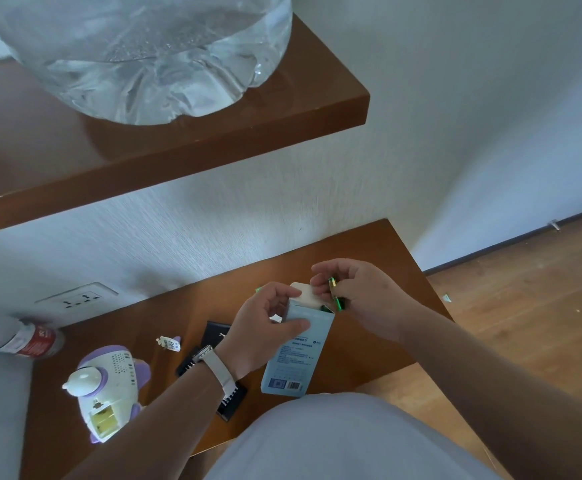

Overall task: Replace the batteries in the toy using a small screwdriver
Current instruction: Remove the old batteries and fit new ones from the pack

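Far left, at the back edge of the table: a bottle with a red label lies on its side against the wall.

Left front of table: the toy, white and purple, lies on its back. Its battery compartment is uncovered and faces up, toward the near edge. Cannot tell whether cells sit inside. A small white piece, possibly the cover, lies apart behind the toy.

Centre: a black case is partly under the left forearm. No screwdriver can be made out.

Left hand: fingers and thumb wrapped round the upper part of a pale blue box, flap open, held above the table.

Right hand: thumb and fingertips pinching a green battery just above the box mouth, long axis roughly upright.

Judgement: fresh cells are being drawn from the box. The compartment lies well to the left of the battery, across the left forearm. The left hand is nearer the toy, so the cell needs to be turned flat and carried leftward.
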Tool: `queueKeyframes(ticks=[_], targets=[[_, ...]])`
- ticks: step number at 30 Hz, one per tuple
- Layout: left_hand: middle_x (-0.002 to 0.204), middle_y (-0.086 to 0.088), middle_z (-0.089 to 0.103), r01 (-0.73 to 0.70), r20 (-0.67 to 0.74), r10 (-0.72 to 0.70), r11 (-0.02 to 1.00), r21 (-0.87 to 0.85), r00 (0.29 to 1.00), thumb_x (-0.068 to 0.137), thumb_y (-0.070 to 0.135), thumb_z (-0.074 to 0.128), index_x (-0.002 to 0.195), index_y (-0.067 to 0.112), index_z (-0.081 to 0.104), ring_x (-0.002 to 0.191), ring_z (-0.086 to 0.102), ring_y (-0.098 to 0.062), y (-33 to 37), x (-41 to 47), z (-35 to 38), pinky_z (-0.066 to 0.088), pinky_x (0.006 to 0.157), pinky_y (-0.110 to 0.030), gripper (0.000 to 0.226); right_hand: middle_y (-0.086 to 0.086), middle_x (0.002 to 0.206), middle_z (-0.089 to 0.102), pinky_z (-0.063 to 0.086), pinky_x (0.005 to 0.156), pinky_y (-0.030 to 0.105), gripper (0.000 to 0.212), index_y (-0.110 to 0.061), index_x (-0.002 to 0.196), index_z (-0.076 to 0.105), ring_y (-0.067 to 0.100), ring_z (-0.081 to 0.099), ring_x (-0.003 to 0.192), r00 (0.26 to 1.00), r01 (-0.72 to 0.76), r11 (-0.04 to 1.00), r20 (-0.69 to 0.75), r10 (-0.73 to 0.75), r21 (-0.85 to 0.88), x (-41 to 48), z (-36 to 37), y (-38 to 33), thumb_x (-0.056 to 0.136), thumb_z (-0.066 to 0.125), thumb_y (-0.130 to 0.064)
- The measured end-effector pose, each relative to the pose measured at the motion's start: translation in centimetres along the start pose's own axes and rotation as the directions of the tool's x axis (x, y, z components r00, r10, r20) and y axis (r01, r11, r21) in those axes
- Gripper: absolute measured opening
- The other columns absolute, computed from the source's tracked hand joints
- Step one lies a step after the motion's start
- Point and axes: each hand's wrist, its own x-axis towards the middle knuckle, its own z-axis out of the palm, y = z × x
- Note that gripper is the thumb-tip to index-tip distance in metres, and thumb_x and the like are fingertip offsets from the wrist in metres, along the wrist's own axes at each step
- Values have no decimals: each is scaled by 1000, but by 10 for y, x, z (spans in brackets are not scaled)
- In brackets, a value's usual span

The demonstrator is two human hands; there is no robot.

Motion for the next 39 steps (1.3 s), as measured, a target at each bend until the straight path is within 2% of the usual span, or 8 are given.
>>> queueKeyframes(ticks=[4, 8, 18, 25, 30, 33, 36, 39], targets=[[104, 6, 74, -15, 14, 15, 1000, -11, 1000, 85, 18, 80, 109, 31, 60, 94, 72, -16, 1, 1, 2, 63, 76, -34, 33, -13, 100, 73, 60, 82, 28, 31, -27, 115, 65, 8, 69, 102, 986, 162, 987, -41, -162, -1, -2, 3, 12, 94, 61, -5], [104, 8, 74, -27, 14, 27, 1000, 4, 1000, 86, 20, 79, 107, 32, 59, 93, 72, -15, 2, -1, 5, 63, 75, -30, 32, -20, 96, 71, 61, 73, 23, 23, -34, 102, 64, 4, 69, 96, 952, 254, 952, -129, -276, -169, -4, 8, 19, 89, 72, -17], [100, 2, 76, -12, -12, 11, 995, -102, 1000, 79, 24, 81, 107, 25, 64, 93, 74, -23, 8, -1, 6, 63, 80, -50, 32, -18, 85, 71, 59, 65, 21, 17, -31, 80, 68, 5, 69, 81, 907, 341, 914, -177, -381, -219, -8, 19, 20, 86, 75, -16], [99, 0, 76, -6, -41, 0, 989, -148, 999, 75, 25, 79, 105, 25, 64, 94, 74, -26, 3, -4, 3, 61, 81, -56, 34, -19, 87, 70, 58, 67, 18, 13, -33, 85, 70, 1, 68, 86, 928, 325, 912, -104, -359, -248, -10, 18, 29, 88, 73, -21], [101, 2, 75, -14, -34, 9, 985, -171, 999, 77, 24, 79, 108, 26, 63, 96, 73, -25, 1, -6, 2, 63, 81, -51, 35, -16, 101, 63, 57, 72, 20, 19, -42, 95, 58, 6, 62, 93, 905, 320, 873, -153, -396, -367, -9, 12, 33, 88, 71, -30], [103, 4, 75, -23, -41, 15, 980, -200, 999, 74, 27, 79, 111, 27, 62, 99, 72, -26, 4, -6, 1, 63, 81, -49, 41, -17, 100, 61, 58, 76, 23, 22, -45, 105, 54, 8, 61, 95, 929, 261, 915, -177, -325, -308, -8, 7, 33, 87, 67, -41], [107, 3, 76, -42, -21, 39, 978, -204, 999, 77, 28, 78, 123, 41, 53, 100, 73, -24, 7, -4, -1, 62, 83, -45, 54, -19, 92, 69, 59, 76, 26, 10, -44, 105, 60, 7, 65, 91, 967, 198, 959, -119, -225, -201, -8, 5, 29, 97, 54, -44], [104, 0, 77, -35, -15, 32, 973, -229, 999, 82, 20, 80, 127, 50, 41, 98, 74, -24, 7, -2, -2, 61, 83, -42, 66, -8, 87, 73, 55, 71, 23, 30, -44, 94, 70, 11, 67, 82, 983, 149, 978, -86, -163, -148, -7, 6, 22, 103, 42, -43]])
